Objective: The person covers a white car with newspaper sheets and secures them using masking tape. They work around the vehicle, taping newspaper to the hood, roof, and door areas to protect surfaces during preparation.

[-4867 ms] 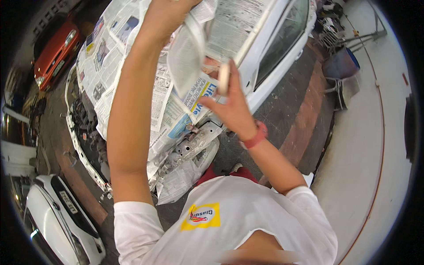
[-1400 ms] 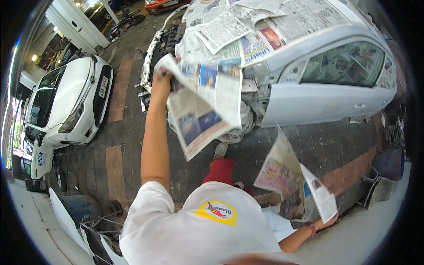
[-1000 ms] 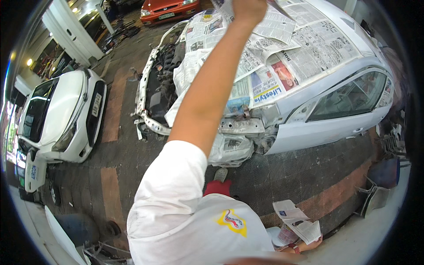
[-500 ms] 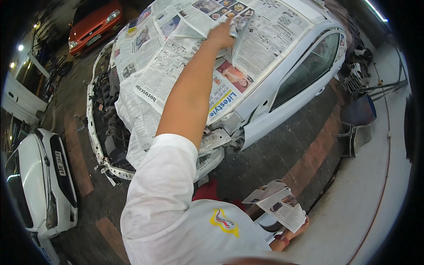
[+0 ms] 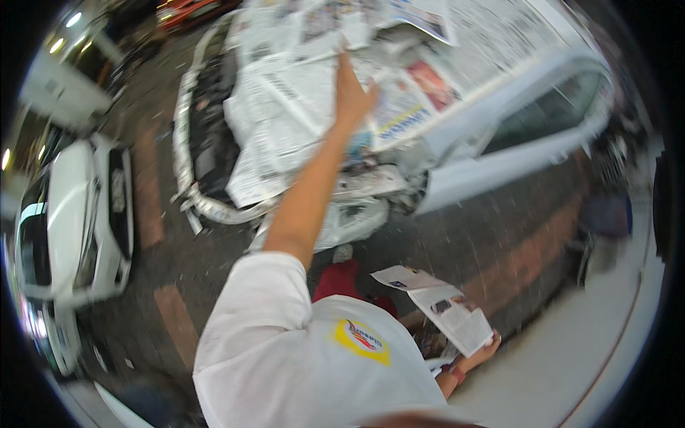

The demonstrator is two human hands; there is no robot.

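Observation:
My left hand (image 5: 353, 96) reaches out over newspaper sheets (image 5: 282, 96) spread on the front of a partly stripped white car (image 5: 514, 160). It is open, with the thumb apart from the outstretched fingers, and nothing shows in it; whether it touches the paper I cannot tell. Beside the hand, a gap between sheets bares part of the car's surface. Low on the right, my right hand (image 5: 486, 351), with a reddish band on the wrist, grips a folded newspaper (image 5: 451, 314) by its lower corner. The view is blurred by motion.
The car's front end is bare, with its frame (image 5: 187, 135) and engine bay exposed. Another white car (image 5: 71, 214) stands at left, a red car (image 5: 189, 13) at far left. A drum (image 5: 605, 214) sits near the pale wall at right.
My left hand has drawn back from the sheets farther up, and its fingers have spread. The view has shifted. My right hand still holds the folded newspaper.

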